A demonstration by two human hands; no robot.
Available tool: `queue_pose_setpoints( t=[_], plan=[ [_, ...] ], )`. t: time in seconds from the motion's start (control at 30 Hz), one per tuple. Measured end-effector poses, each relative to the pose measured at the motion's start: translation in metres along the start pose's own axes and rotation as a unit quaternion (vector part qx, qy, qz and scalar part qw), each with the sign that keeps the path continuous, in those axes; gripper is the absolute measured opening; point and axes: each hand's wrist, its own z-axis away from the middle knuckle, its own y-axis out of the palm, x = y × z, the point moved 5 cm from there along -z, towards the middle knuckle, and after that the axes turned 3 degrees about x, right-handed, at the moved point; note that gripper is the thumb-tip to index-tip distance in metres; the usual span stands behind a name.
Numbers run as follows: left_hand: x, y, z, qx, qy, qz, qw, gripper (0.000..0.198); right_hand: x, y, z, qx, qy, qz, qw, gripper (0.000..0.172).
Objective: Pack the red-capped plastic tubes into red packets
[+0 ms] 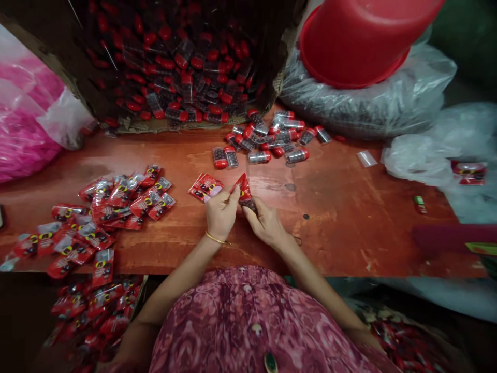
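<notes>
My left hand is closed on a small red packet, its thumb and fingers pinching the near side. My right hand is closed at the packet's lower right, around a small container with dark contents. Part of that container seems to sit within the packet's mouth; the fingers hide how far. Just behind my left hand lies a small stack of flat red printed packets. Beyond both hands, several clear red-capped containers of dark balls lie loose on the table.
A cardboard box of red-capped containers stands at the back. Filled red packets are piled on the wooden table at left, with more below its edge. A red tub rests on a plastic sack at back right.
</notes>
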Motion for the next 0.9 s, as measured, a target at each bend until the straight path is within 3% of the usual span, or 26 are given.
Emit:
queue_pose_setpoints(
  t=[0.1,0.27,0.37,0.5,0.7,0.8,0.9],
  plan=[
    [-0.009,-0.004,-0.001,0.021,0.052,-0.062,0.996,0.042,0.001,-0.003,0.003,0.0,-0.005,-0.009,1.0,0.013],
    [0.005,-0.003,-0.008,0.062,-0.02,-0.033,0.997,0.051,0.007,-0.007,0.005,0.056,-0.015,-0.098,0.994,0.017],
    [0.004,-0.002,-0.007,0.043,-0.009,-0.047,0.998,0.048,0.008,-0.01,0.006,0.036,-0.018,-0.031,0.999,0.012],
    [-0.006,-0.001,-0.005,0.01,0.055,-0.084,0.995,0.037,0.009,-0.008,0.008,-0.032,-0.016,0.046,0.998,0.022],
    [0.004,-0.001,-0.017,-0.006,-0.031,-0.07,0.997,0.049,0.012,0.001,0.01,-0.03,-0.033,-0.008,0.999,0.019],
    [0.006,-0.006,-0.02,-0.036,-0.029,-0.101,0.994,0.043,0.013,0.002,0.012,-0.034,-0.045,0.019,0.998,0.026],
    [0.008,-0.002,-0.022,-0.016,-0.017,-0.064,0.998,0.041,0.01,0.004,0.011,-0.038,-0.04,-0.008,0.998,0.026]
  ],
)
